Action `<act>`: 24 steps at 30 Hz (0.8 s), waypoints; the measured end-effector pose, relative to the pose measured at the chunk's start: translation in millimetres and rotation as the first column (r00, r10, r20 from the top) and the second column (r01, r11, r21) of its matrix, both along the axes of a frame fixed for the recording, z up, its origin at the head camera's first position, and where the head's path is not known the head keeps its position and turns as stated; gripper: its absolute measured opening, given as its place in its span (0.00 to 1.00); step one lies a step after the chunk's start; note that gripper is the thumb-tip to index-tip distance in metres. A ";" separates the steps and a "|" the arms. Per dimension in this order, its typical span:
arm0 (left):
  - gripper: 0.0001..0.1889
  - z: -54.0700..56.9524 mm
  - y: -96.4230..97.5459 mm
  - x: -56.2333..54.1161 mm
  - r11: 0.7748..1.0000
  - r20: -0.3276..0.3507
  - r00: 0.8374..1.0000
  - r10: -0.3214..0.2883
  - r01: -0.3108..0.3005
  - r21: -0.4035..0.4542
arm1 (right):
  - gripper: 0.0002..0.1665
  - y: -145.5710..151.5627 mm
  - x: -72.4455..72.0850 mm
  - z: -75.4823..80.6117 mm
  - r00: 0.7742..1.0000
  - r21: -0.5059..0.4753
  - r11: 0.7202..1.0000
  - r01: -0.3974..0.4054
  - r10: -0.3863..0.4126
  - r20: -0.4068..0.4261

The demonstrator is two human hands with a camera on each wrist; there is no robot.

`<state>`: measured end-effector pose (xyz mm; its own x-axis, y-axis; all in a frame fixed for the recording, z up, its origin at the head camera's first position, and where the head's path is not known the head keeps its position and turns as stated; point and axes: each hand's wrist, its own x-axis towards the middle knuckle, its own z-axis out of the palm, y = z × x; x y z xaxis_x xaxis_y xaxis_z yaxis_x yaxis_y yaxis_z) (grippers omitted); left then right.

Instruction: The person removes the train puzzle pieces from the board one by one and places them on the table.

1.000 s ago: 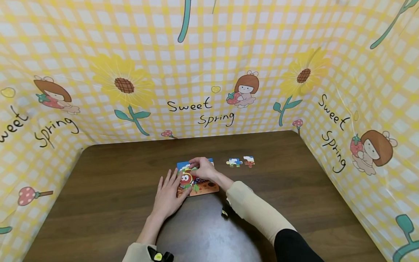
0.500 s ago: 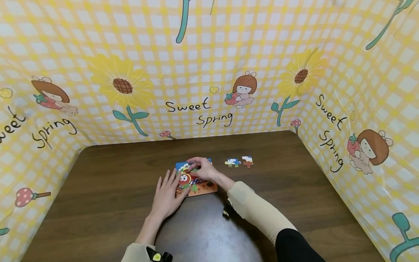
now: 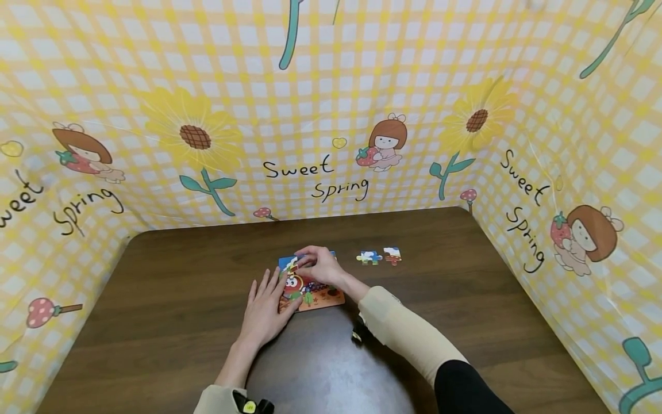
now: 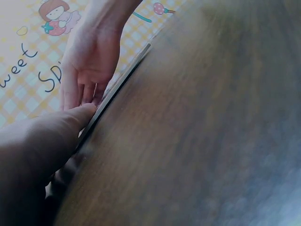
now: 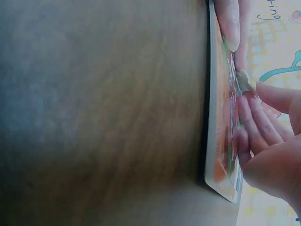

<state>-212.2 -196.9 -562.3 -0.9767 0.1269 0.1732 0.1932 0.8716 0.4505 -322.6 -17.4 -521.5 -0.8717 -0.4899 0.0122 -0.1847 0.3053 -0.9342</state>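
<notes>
A jigsaw puzzle board (image 3: 327, 296) with a cartoon picture, blue at the top and orange at the bottom, lies on the table. My left hand (image 3: 262, 313) rests over its left edge with the fingers stretched out and the thumb at the lower side. My right hand (image 3: 324, 268) reaches across the board's upper part. In the right wrist view, its thumb and fingers pinch a small puzzle piece (image 5: 245, 84), which stands tilted against the picture. The right hand hides much of the board's upper middle.
Two loose puzzle pieces, a blue and white one (image 3: 369, 257) and a red and white one (image 3: 392, 255), lie right of the board. The brown table (image 3: 170, 299) is bordered by a yellow checked cloth (image 3: 331, 103) at the back and sides.
The right hand's fingers have shifted slightly over the board's upper left, where more of the picture now shows. The left hand and the two loose pieces have stayed in place.
</notes>
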 end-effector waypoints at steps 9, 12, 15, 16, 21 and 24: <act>0.43 1.4 0.7 1.0 1.000 -0.003 1.000 0.000 0.000 0.001 | 0.21 -1.2 -1.0 -3.8 0.999 -0.094 0.995 0.019 -0.016 0.040; 0.43 1.3 0.9 0.7 1.000 -0.005 1.000 0.001 -0.001 0.002 | 0.21 -2.1 -1.2 -4.2 0.998 -0.105 0.994 0.029 -0.024 0.049; 0.43 0.5 1.4 0.6 1.000 -0.002 1.000 0.000 0.000 0.001 | 0.21 -2.6 -1.0 -4.4 0.998 -0.109 0.993 0.038 -0.033 0.052; 0.43 0.2 1.7 0.6 1.000 -0.002 1.000 0.000 0.000 0.000 | 0.21 -2.6 -1.0 -4.3 0.998 -0.110 0.993 0.040 -0.035 0.051; 0.43 -0.2 2.3 0.9 1.000 -0.022 1.000 0.000 0.000 0.000 | 0.21 -1.3 -1.5 -5.4 0.999 -0.116 0.992 0.040 -0.035 0.039; 0.43 0.2 1.9 1.1 1.000 -0.031 1.000 -0.001 0.000 -0.008 | 0.21 0.4 -1.3 -5.4 0.998 -0.114 0.992 0.046 -0.042 0.040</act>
